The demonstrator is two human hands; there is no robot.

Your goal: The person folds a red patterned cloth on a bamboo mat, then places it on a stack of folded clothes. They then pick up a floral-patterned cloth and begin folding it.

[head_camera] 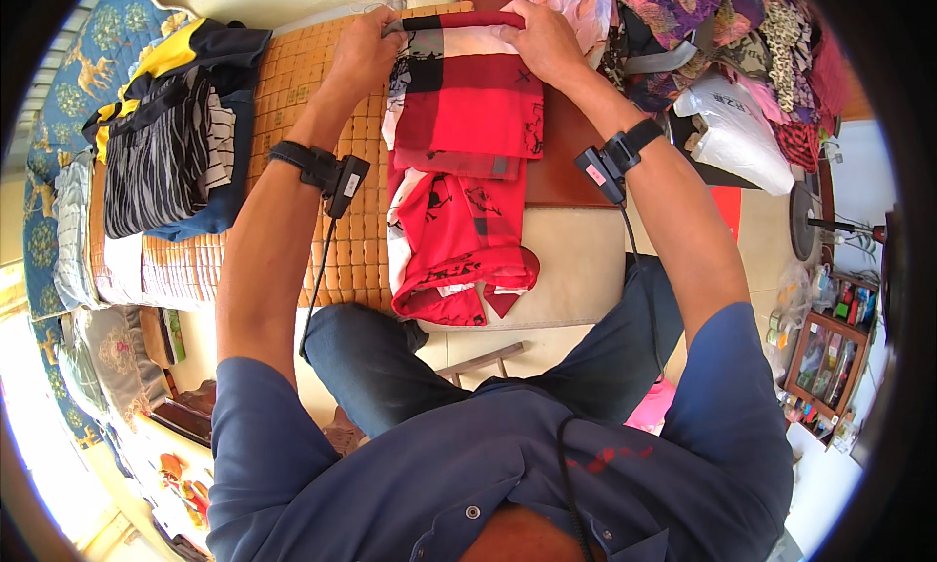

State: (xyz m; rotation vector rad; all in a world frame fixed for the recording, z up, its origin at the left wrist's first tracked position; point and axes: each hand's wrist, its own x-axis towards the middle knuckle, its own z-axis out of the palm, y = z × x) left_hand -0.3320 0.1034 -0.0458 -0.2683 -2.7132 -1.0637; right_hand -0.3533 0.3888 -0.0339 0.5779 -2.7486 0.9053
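Observation:
A red, black and white patterned garment (468, 111) lies partly folded before me, with its collar-like end nearest my knees. My left hand (373, 46) pinches the far left corner of the cloth. At the far right corner, my right hand (538, 40) grips the same edge, fingers bent over it. The dark and red far edge runs between both hands. Beneath the garment are a brown bamboo-tile mat (344, 225) at the left and a dark red board or panel (575, 166) at the right.
Folded clothes, with a black-and-white striped one (157, 159) in front, are stacked at the left. Patterned clothes (673, 13) are heaped at the far right beside a white plastic bag (732, 133). A cream cushioned edge (578, 269) lies near my knees.

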